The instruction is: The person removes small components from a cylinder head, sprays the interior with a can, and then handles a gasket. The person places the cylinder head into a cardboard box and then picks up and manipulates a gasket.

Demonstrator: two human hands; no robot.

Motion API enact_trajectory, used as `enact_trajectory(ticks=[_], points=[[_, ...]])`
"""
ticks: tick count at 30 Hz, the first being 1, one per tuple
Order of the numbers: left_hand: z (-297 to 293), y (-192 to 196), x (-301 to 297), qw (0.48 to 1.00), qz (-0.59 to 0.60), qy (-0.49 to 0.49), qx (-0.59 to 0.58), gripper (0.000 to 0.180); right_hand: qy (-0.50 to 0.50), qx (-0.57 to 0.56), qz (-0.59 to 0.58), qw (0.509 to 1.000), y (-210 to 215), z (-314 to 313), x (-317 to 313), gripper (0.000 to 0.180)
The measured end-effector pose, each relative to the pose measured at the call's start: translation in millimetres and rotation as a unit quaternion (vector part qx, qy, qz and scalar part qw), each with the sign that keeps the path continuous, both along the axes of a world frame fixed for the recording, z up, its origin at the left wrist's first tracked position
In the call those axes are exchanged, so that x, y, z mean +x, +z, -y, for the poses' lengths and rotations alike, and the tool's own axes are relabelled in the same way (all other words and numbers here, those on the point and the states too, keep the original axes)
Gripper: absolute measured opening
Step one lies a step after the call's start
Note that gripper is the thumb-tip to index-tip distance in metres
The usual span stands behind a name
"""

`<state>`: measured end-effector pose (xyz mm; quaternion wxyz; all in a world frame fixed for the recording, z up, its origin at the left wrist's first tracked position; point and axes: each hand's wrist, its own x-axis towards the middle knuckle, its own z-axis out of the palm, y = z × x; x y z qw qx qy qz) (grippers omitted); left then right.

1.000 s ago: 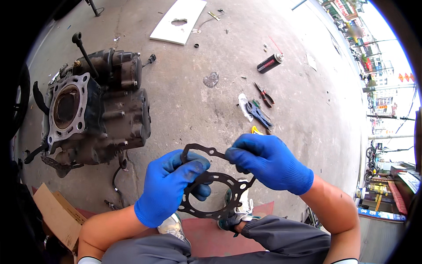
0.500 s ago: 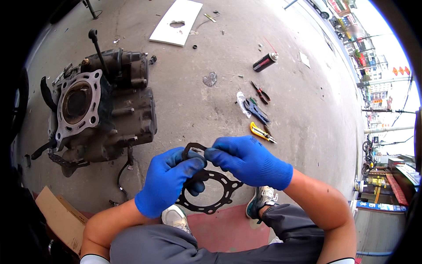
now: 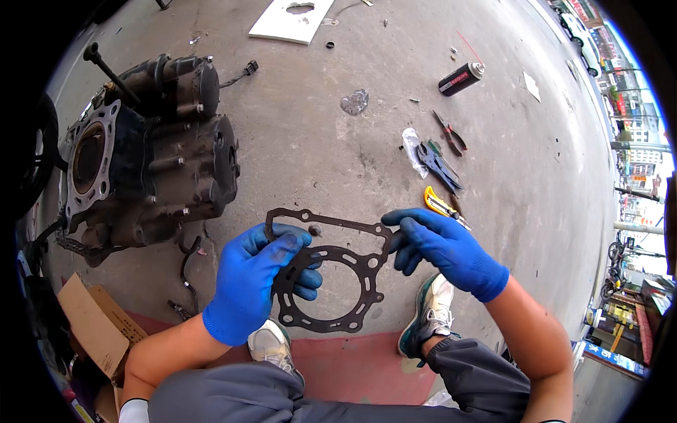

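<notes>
A flat black engine gasket (image 3: pixel 331 326), with a large round opening and a narrower frame along its far side, is held up in front of me. My left hand (image 3: pixel 247 275) grips its left side, thumb on top and fingers reaching beneath through the openings. Close to the gasket's far right corner is my right hand (image 3: pixel 444 250), gloved in blue like the left. Its fingers are stretched out and a little apart; whether a fingertip touches the corner I cannot tell. To the left stands a dirty dark engine block (image 3: pixel 190 158), its round cylinder bore exposed.
Right of centre on the concrete lie a yellow utility knife (image 3: pixel 438 202), blue-handled locking pliers (image 3: pixel 438 168), red-handled pliers (image 3: pixel 451 134) and a spray can (image 3: pixel 460 79). A white board (image 3: pixel 278 25) lies far off. An opened cardboard box (image 3: pixel 90 321) sits near left.
The gasket now lies spread flat to view, its far frame no longer covered by my hands. My right hand has moved right, its fingers opened from their pinch. The view has shifted.
</notes>
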<state>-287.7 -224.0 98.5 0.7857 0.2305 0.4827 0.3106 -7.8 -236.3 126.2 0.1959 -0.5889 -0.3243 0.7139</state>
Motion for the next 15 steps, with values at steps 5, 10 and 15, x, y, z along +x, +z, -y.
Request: enact_trajectory(ticks=[5, 10, 15], points=[[1, -9, -14, 1.0, -0.016, 0.017, 0.0, 0.028, -0.076, 0.045, -0.077, 0.993, -46, 9, -48, 0.03], [-13, -7, -21, 0.97, -0.133, -0.141, 0.147, 0.044, -0.056, 0.076, -0.024, 0.995, -51, 23, -61, 0.024], [-26, -23, -16, 0.89, -0.194, -0.357, 0.205, 0.017, 0.051, 0.164, 0.044, 0.984, -51, 23, -90, 0.02]])
